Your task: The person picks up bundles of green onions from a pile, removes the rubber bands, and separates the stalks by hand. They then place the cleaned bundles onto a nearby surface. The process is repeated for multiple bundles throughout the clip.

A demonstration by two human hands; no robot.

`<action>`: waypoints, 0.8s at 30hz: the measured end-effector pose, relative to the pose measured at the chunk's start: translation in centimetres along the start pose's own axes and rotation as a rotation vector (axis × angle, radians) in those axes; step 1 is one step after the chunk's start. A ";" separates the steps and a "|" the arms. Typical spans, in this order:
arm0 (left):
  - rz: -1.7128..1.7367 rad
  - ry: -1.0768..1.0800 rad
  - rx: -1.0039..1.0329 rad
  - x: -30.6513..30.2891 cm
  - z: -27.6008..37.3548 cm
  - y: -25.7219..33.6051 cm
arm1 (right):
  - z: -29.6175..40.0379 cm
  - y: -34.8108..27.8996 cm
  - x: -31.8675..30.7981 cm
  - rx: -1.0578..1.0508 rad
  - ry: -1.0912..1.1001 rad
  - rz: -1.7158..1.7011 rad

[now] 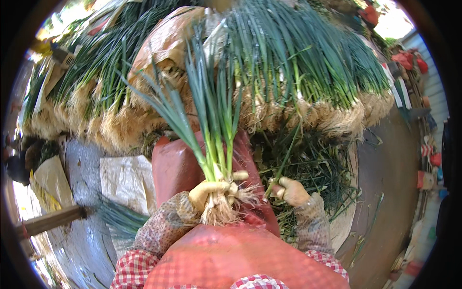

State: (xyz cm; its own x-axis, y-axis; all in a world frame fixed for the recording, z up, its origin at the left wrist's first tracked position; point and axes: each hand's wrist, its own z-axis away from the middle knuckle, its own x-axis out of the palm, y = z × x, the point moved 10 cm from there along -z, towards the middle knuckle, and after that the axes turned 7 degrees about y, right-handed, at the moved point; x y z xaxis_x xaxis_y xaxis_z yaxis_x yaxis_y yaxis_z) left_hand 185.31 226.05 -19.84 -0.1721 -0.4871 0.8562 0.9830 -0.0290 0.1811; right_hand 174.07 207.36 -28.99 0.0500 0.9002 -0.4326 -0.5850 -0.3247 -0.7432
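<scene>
My left hand [209, 189] is closed around the lower stems of several green onions [216, 159], just above their stringy pale roots. Their long leaves point away from me, over my lap. To the right, my right hand [290, 191] pinches a thin green leaf or stalk [288, 159] between thumb and fingers, apart from the bunch. A red waterproof apron [231, 253] covers my lap and knees. Beyond my knees lies a broad row of green onions [299, 72], roots towards me.
Another onion heap [97, 83] lies at the left, beside a tan plastic sack [162, 43]. Stripped leaves [325, 162] pile up right of my knees. A wooden bar [50, 220] and a pale sheet [126, 180] are at the left, with more green leaves [119, 216] near my left elbow.
</scene>
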 end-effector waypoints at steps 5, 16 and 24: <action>-0.177 -0.099 0.132 4.3 1.6 2.6 | -3.6 -0.6 -12.0 -0.005 0.592 -0.043; 0.073 -0.031 0.187 2.6 -0.7 3.9 | -20.7 -8.1 -22.5 0.011 0.778 -0.367; -0.068 0.344 0.169 -0.1 -3.9 3.3 | -7.0 -17.6 -3.7 -0.554 0.259 -0.814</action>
State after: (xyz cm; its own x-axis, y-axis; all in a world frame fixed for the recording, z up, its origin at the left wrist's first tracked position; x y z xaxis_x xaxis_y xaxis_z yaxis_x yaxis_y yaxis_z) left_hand 188.81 222.63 -21.17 -0.1773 -0.7542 0.6323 0.9408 0.0587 0.3338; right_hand 189.81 207.73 -17.90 0.4777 0.8386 0.2618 0.1589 0.2106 -0.9646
